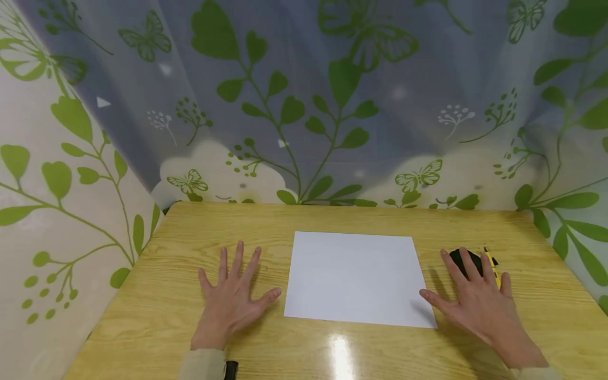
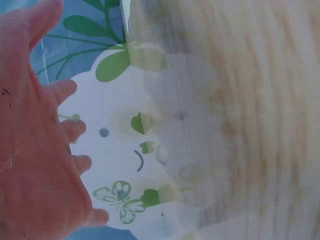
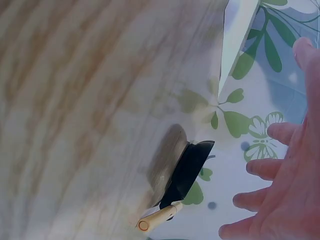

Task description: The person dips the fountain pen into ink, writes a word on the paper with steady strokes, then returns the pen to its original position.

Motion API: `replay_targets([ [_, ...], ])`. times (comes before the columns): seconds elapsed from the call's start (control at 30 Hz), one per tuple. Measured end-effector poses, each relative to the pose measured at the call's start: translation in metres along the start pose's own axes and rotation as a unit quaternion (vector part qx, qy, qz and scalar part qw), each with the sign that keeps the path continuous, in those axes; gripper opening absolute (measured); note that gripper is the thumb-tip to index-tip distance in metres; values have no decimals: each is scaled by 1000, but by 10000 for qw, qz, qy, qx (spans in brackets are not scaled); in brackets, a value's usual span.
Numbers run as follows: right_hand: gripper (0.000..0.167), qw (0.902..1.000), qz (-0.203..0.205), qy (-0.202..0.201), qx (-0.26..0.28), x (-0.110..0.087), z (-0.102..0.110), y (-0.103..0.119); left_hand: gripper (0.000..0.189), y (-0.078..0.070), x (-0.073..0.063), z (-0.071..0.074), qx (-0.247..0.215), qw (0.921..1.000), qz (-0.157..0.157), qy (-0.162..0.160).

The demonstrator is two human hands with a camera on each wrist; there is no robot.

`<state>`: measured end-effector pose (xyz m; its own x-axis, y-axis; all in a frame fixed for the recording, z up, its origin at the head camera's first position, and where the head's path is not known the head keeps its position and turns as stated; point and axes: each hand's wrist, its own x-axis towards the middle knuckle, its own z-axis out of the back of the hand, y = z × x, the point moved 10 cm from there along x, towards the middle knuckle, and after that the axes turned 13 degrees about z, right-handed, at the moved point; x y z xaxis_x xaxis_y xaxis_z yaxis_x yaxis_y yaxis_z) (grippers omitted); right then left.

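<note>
My left hand (image 1: 231,303) is spread, fingers straight and thumb out, to the left of a white sheet of paper (image 1: 356,279). Nothing is in its grasp, and in the left wrist view the palm and fingers show at the left edge. My right hand (image 1: 486,309) is spread the same way at the sheet's right, its thumb near the paper's edge. Beyond it lie a dark flat object (image 3: 190,170) and a yellow rod-shaped thing (image 3: 159,217) with black parts, partly hidden by the fingers in the head view. Their kinds are unclear.
The wooden table (image 1: 157,295) has a shiny light reflection near its front. A curtain (image 1: 304,105) with leaves and butterflies hangs behind the table and along both sides. A dark band (image 1: 230,370) shows at the left wrist.
</note>
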<state>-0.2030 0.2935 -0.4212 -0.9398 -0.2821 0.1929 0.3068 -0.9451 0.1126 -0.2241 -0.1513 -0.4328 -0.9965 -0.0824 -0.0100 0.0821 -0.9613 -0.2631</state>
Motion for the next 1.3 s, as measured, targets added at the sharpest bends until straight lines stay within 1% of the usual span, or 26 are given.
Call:
replay_targets([
  [0.1, 95, 9999, -42, 88, 68, -1, -2, -1, 92, -3, 0, 1, -163, 9998, -109, -24],
  [0.23, 94, 9997, -92, 73, 191, -5, -1, -7, 89, -8, 0, 0, -612, 9976, -310, 91],
  [0.27, 93, 9998, -79, 23, 202, -6, 0, -9, 88, -10, 0, 0, -725, 9966, -358, 139],
  [0.33, 91, 9995, 6, -205, 243, -8, 4, -12, 85, -13, 1, -2, -939, 9943, -428, 281],
  [0.47, 87, 9980, 69, -504, 371, -12, 10, -22, 81, -21, 3, -6, -1134, 9910, -521, 485],
  [0.5, 87, 9977, 58, -554, 396, -13, 12, -25, 80, -24, 4, -8, -1144, 9905, -547, 526],
  [0.67, 85, 9970, -118, -552, 528, -21, 11, -44, 77, -37, 7, -14, -1114, 9887, -651, 764],
  [0.77, 82, 9955, -238, -601, 689, -25, 11, -55, 76, -44, 8, -18, -1073, 9877, -701, 898],
  [0.9, 79, 9948, -354, -571, 765, -29, 11, -68, 75, -52, 10, -22, -957, 9874, -759, 1005],
  [1.0, 75, 9952, -426, -555, 687, -33, 11, -76, 74, -57, 10, -26, -828, 9874, -855, 1044],
  [1.07, 71, 9949, -446, -617, 656, -34, 12, -81, 73, -61, 11, -28, -748, 9873, -936, 1044],
  [1.17, 64, 9935, -362, -880, 627, -36, 16, -87, 72, -66, 12, -29, -641, 9870, -1031, 1049],
  [1.23, 59, 9930, -311, -943, 646, -36, 17, -92, 71, -69, 13, -29, -595, 9868, -1061, 1071],
  [1.3, 55, 9929, -302, -924, 684, -36, 17, -95, 71, -71, 13, -31, -550, 9862, -1083, 1129],
])
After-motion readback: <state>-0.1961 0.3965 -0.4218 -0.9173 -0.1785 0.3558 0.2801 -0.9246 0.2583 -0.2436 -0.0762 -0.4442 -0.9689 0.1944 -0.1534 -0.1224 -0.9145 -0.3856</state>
